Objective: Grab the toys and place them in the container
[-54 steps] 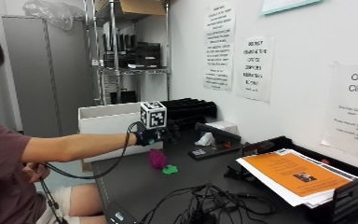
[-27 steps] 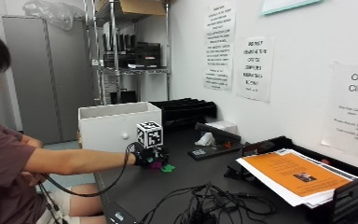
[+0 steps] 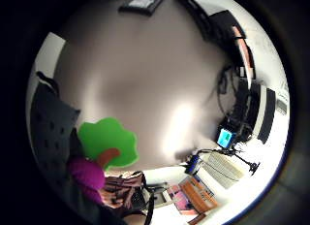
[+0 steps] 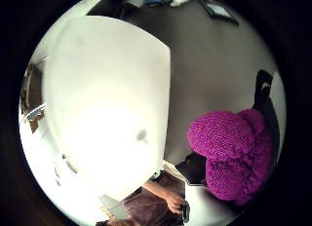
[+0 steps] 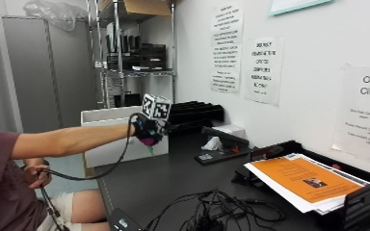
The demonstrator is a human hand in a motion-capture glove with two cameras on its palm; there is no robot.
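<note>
Gripped in the gloved right hand, fingers curled around them, a magenta knitted toy and a flat green felt tree toy are held beside the white plastic container at 9 o'clock; the tree could slip out.

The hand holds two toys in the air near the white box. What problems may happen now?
1. The gloved right hand holds the purple knitted toy and the green flat toy together above the table; one may slip out before reaching the white container.
2. The hand is beside the container, not plainly over its opening, so an early release would probably drop a toy outside.
</note>
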